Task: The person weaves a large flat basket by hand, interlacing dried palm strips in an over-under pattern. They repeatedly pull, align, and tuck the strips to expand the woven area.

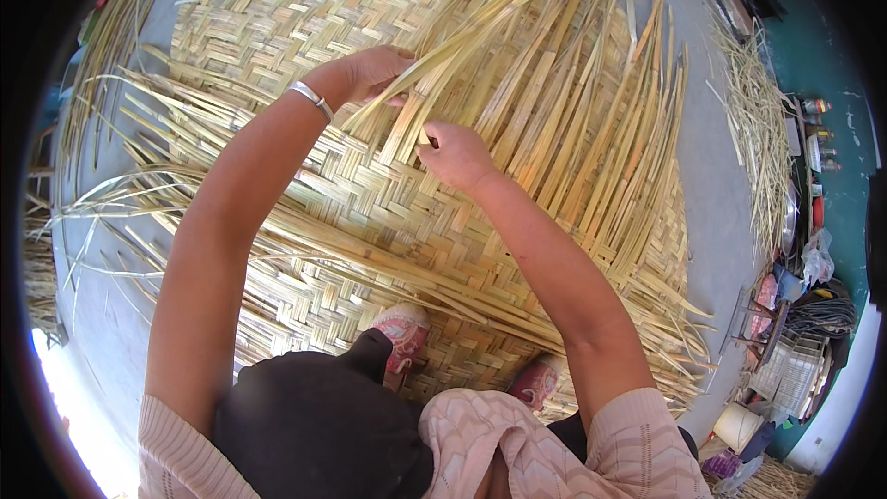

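Two sleeves (647, 439): pale pink knit, nearest the eye, ending above the elbows; bare forearms reach up from them.
Shoes (405, 333): a reddish pair with pale patterning, toes on the weave beyond a black rounded shape (314, 425) that I cannot identify.
Near bundle (397, 266): long loose strands running across the mat between shoes and hands, their ends spraying out at the left.
Right hand (455, 157): fingers curled in tight, tips against the lower end of the worked strips; whether they pinch one or only press, I cannot tell.
Left hand (374, 72): just above and left of the right, thumb and fingers closed on a strip between them; a silver bracelet (312, 100) circles the wrist.
Strips (554, 120): yellow-green and tan, their lower ends at the grip, between and just beside the two hands; from there they fan toward the upper right, one long blade arching over the others.
Mat (268, 14): woven diagonally, lying flat under the hands, shoes and strips, and spreading well past the grip.
Floor (716, 176): grey, around the mat.
Straw (756, 129): a loose heap along the right.
Wall (818, 55): green, behind the heap; a black cable coil (822, 312) lies near its foot.
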### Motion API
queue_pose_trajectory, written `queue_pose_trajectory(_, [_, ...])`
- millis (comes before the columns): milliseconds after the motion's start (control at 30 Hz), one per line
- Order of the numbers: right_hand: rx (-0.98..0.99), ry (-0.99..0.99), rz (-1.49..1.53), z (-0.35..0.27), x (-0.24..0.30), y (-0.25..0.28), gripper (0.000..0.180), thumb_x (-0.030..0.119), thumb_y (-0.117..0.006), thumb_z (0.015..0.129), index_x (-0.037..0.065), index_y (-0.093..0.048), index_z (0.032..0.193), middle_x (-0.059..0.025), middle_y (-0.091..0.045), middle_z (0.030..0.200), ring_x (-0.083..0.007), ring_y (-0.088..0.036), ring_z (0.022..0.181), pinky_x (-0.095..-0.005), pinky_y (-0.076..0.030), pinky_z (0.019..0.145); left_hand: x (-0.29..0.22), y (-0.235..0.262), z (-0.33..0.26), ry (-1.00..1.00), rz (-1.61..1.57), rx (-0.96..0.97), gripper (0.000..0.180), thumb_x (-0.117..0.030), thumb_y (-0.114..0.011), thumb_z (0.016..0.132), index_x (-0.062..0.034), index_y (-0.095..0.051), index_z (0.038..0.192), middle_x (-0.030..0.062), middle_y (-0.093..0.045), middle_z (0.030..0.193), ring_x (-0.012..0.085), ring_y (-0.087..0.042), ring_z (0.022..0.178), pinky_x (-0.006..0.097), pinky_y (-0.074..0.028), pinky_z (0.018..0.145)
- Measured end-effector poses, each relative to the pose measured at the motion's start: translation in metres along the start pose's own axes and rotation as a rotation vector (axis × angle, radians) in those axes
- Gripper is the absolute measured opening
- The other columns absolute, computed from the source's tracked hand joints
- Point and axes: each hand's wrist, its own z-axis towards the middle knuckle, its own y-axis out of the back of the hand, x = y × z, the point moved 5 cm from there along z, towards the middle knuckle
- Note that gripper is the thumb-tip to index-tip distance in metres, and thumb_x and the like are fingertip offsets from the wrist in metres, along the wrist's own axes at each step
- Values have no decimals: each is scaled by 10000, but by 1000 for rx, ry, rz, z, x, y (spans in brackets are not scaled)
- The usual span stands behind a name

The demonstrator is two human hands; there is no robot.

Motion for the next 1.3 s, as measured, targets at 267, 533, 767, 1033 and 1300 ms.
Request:
queue_pose_trajectory(267, [40, 8, 25, 3, 1, 1, 231, 229, -598, 806, 26, -632, 908, -210, -648, 890, -387, -614, 849, -462, -482, 754, 12, 9, 8, -80, -167, -18, 307, -187, -663, 889, -27, -567, 1132, 22, -646, 845, 94, -616, 700, 220, -504, 539])
queue_pose_trajectory(533, [103, 22, -6, 7, -1, 3, 240, 240, -621, 809, 33, -640, 928, -185, -656, 893, -358, -623, 848, -443, -484, 750, -1, 41, -9, -269, -364, -102, 175, -182, -660, 884, -57, -618, 1000, 38, -671, 871, 120, -637, 774, 280, -534, 683])
queue_pose_trajectory(767, [95, -2, -47, 10, 0, 2, 272, 242, -661, 820, 7, -619, 950, -166, -643, 806, -298, -621, 744, -395, -485, 700, 0, 81, -35, -422, -562, -163, 96, -153, -654, 878, -69, -608, 889, 13, -617, 790, 154, -602, 766, 316, -508, 764])
queue_pose_trajectory(1033, [234, -86, 67, 13, -2, 0, 276, 198, -624, 786, 8, -638, 985, -203, -662, 913, -343, -642, 874, -415, -500, 788, 35, 176, -79, -426, -721, -873, 240, -207, -704, 851, -14, -587, 931, 75, -617, 790, 197, -615, 759, 337, -505, 714])
queue_pose_trajectory(1300, [217, -92, 65, 18, -6, -6, 262, 183, -631, 796, -4, -633, 980, -167, -667, 832, -291, -659, 788, -391, -507, 739, 33, 113, -92, -378, 789, -1356, 626, -316, -698, 836, -49, -475, 1356, 219, -422, 1404, 292, -386, 1330, 481, -364, 1058])
